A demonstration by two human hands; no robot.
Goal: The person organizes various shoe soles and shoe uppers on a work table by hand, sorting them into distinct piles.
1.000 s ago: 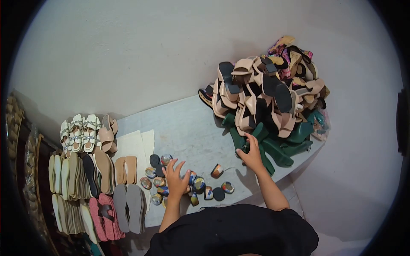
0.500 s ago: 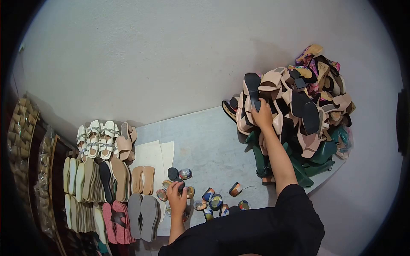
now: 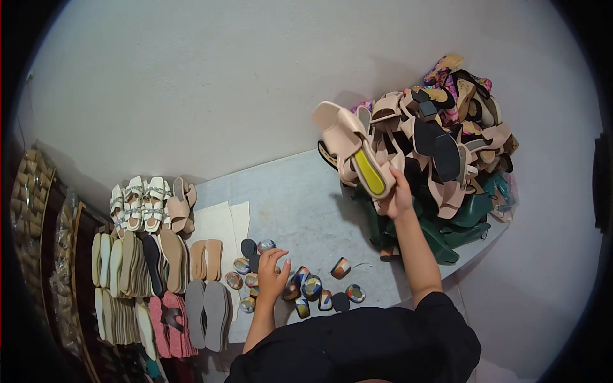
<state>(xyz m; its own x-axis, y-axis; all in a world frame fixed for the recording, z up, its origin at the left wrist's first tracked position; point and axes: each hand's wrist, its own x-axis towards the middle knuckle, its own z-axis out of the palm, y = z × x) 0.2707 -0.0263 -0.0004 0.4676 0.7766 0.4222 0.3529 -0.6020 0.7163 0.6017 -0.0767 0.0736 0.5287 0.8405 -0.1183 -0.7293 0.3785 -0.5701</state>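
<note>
My right hand [image 3: 398,199] grips a pale pink slide sandal [image 3: 341,136] by its heel end. The sandal is tilted, with a bright yellow patch [image 3: 370,172] showing on its insole. Behind and right of it lies a large heap of shoes [image 3: 440,150], mostly pink sandals with black soles. Above the table, my left hand [image 3: 272,277] is open, fingers apart, with nothing visible in it. Around it lie several patterned shoe heels [image 3: 311,286], blue, orange and white, and a few dark ones [image 3: 249,247].
Dark green heeled shoes [image 3: 440,242] sit at the heap's front. On the left are rows of insoles [image 3: 131,262], grey soles [image 3: 216,313], pink soles [image 3: 175,325] and white sandals [image 3: 153,204]. White sheets [image 3: 214,230] lie on the table [image 3: 294,191], which meets a wall.
My right hand has drawn the pink sandal leftward out of the heap and turned its insole into view. My left hand has opened and come off the dark heel it was touching.
</note>
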